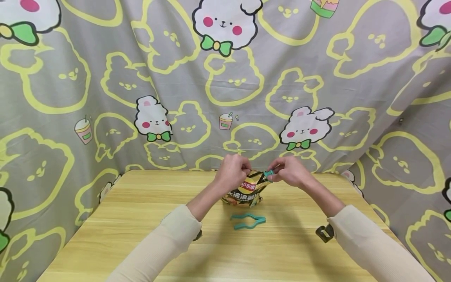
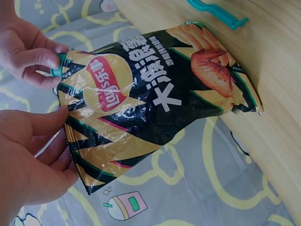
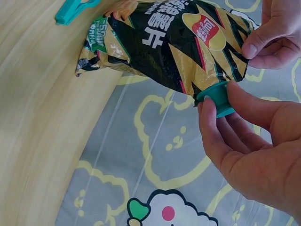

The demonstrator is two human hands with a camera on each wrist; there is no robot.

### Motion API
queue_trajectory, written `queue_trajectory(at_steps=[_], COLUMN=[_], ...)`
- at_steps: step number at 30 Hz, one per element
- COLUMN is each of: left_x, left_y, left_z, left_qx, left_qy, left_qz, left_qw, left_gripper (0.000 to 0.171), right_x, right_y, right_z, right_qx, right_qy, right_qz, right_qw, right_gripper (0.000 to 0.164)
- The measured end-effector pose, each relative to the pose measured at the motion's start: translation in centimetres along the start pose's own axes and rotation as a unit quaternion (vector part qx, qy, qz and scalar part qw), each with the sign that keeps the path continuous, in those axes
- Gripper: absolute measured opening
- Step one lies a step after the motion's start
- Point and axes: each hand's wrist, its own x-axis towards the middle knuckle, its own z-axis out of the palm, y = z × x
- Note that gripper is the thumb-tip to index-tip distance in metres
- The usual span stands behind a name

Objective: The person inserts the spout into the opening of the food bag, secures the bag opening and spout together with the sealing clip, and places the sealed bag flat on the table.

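Near the far edge of the counter (image 1: 116, 215): one black-and-gold bag (image 1: 246, 196), its top seam up between both grips; whether its base bears on the wood I cannot tell from my end.
Left grip (image 1: 230, 170): thumb and fingers pinching the bag's top seam.
Right grip (image 1: 290, 171): pinching the held clip (image 3: 218, 98), teal, against the bag's top corner; how far it crosses the film I can't make out.
Bag's handling: I judge it light, the film thin, glossy and apt to slip or crease; the contents are probably brittle, so I'd squeeze gently.
Bag's hold: the flat top seam, near each corner; I'd keep pressure off the plump middle.
Loose clip (image 1: 260, 220): on the counter, this side of the bag, legs spread; likely stiff, light plastic, best taken by its joined end.
Count: one bag; two clips, one held and one loose; two grips, both occupied.
Behind: cartoon-print cloth (image 1: 225, 94); I can't tell whether it is one sheet or several.
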Motion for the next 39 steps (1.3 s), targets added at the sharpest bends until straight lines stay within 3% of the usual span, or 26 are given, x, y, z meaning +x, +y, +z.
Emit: queue_trajectory(at_steps=[10, 29, 39], left_x=[-0.08, -0.17, -0.19], left_y=[-0.03, 0.05, -0.03], left_z=[-0.10, -0.21, -0.29], left_qx=[-0.001, 0.001, 0.001], left_qy=[0.003, 0.003, 0.001], left_qz=[0.007, 0.008, 0.003], left_qw=[1.0000, 1.0000, 1.0000], left_gripper=[0.022, 0.020, 0.020], right_x=[0.02, -0.08, -0.03], right_y=[-0.20, -0.55, -0.44], right_z=[-0.25, -0.08, 0.07], right_qx=[-0.010, 0.002, -0.011], right_qy=[0.005, -0.021, -0.030], right_qz=[-0.007, 0.023, 0.016], right_qw=[1.000, 1.000, 0.999], right_gripper=[0.020, 0.028, 0.027])
